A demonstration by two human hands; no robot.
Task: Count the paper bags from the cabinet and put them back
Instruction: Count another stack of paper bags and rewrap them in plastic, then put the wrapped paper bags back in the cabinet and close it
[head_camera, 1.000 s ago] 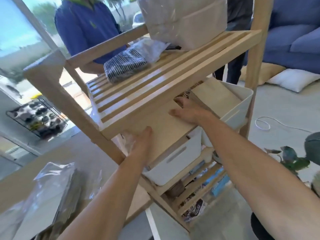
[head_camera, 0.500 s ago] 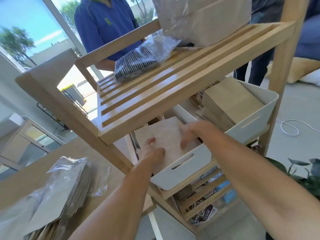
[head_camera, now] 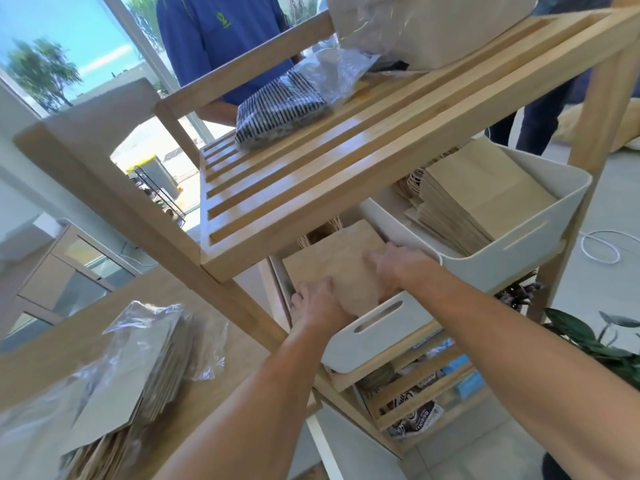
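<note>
- Left hand point(head_camera: 320, 306) and right hand point(head_camera: 398, 268) are gripping the bags point(head_camera: 336, 261) by opposite edges, probably to keep the stack square.
- Bags are sitting low in the bin point(head_camera: 374, 336) under the shelf point(head_camera: 311, 174).

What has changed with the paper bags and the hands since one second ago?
The paper bags moved down into the near white bin. The left hand and the right hand still hold them by the edges. The other bin and the striped packet on the top shelf stayed put.
</note>
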